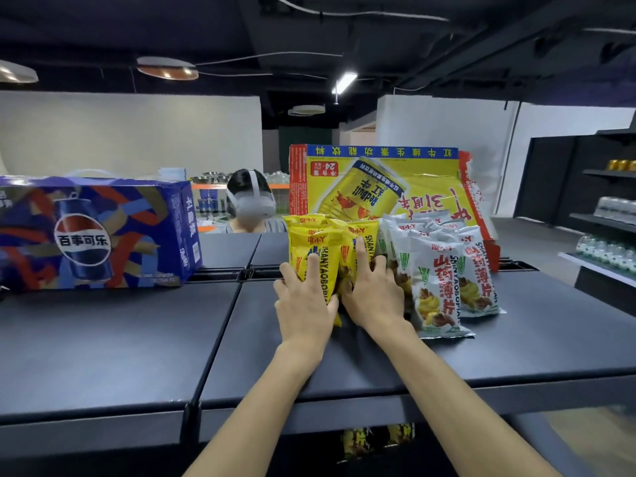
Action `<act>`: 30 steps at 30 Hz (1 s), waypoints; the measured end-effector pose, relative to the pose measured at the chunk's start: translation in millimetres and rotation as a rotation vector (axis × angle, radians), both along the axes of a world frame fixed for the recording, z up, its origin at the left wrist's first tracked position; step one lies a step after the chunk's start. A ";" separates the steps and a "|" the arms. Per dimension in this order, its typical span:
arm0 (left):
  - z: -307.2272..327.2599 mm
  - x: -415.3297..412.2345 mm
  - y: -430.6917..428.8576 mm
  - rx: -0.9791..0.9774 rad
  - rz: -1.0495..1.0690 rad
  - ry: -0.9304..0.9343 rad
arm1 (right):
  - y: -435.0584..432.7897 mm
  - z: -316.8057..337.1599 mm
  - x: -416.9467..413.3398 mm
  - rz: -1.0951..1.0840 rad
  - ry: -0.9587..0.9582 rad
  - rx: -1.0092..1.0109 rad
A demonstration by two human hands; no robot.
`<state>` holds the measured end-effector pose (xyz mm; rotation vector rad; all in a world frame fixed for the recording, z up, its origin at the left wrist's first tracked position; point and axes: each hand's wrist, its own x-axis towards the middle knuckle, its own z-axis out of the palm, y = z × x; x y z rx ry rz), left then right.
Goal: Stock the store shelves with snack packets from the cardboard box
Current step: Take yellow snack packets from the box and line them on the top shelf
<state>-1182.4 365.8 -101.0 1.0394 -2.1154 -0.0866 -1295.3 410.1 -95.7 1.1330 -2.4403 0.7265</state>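
Note:
Several yellow snack packets (311, 249) stand upright on the dark top shelf (137, 342), just right of centre. My left hand (303, 297) wraps around the front yellow packet, fingers curled on its left side. Flat against the neighbouring yellow packet (347, 251) lies my right hand (373, 290), fingers spread. To the right stand several white snack packets (437, 280) in a row, touching the yellow ones. The cardboard box the packets come from is not in sight.
A yellow and red Red Bull carton (378, 180) stands behind the packets. A blue Pepsi case (93, 232) sits at the left. A person wearing a headset (249, 201) stands beyond the shelf. More yellow packets (375, 438) show on the shelf below. Dark shelving with bottles (609, 232) is at the right.

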 end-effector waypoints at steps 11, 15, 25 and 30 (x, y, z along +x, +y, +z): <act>17.4 50.1 15.3 0.082 -0.252 -0.015 | 35.3 10.8 26.3 0.020 0.006 0.046; 19.1 62.2 22.1 0.081 -0.259 -0.051 | 58.4 15.7 38.4 0.014 0.016 0.075; 17.9 82.0 50.0 0.041 -0.246 -0.168 | 106.0 23.6 48.0 0.086 0.113 0.026; 36.3 71.8 73.7 -0.003 -0.221 -0.164 | 143.0 24.1 35.4 0.109 0.099 -0.029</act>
